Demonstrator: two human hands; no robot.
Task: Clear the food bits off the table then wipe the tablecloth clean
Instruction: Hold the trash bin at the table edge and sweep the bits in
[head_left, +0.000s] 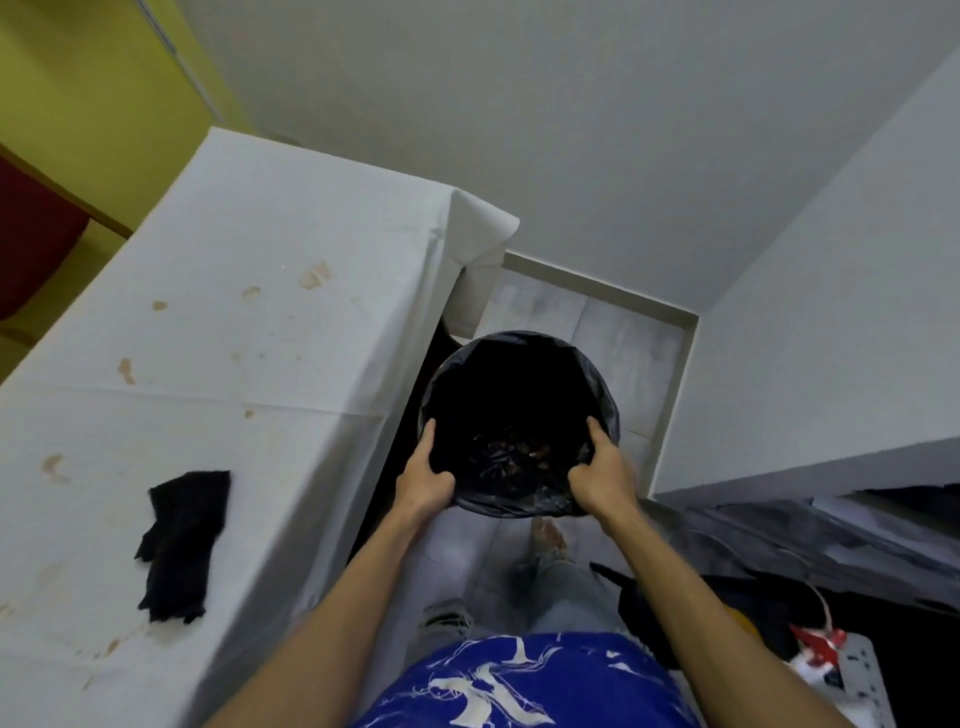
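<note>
blue printed shirt (524, 686) at the lower edge, nearest the viewer, with pale jeans (561, 587) below it and two bare forearms reaching forward. table (332, 467) at left, draped to its edges in a white tablecloth (223, 270); the cloth is matte, creased across its width, folded at the far right corner, and marked with scattered brown stains (314, 274) from the far half to the near edge. grey tiled floor (623, 343) fills the gap between the table's right edge and a white wall at right. round bin (519, 421), lined with a glossy black plastic bag, held over that floor just beside the table's right edge; brown food bits (524, 449), small and dim, lie at its bottom. black cloth (182, 545), rumpled and fuzzy, lies on the tablecloth near the table's near right edge, well apart from the bin. left hand (426, 480) closed over the bin's near left rim, thumb inside. right hand (602, 475) closed over the near right rim, thumb inside. dark clutter and a white and red object (826, 654) at lower right, too blurred to identify.
</note>
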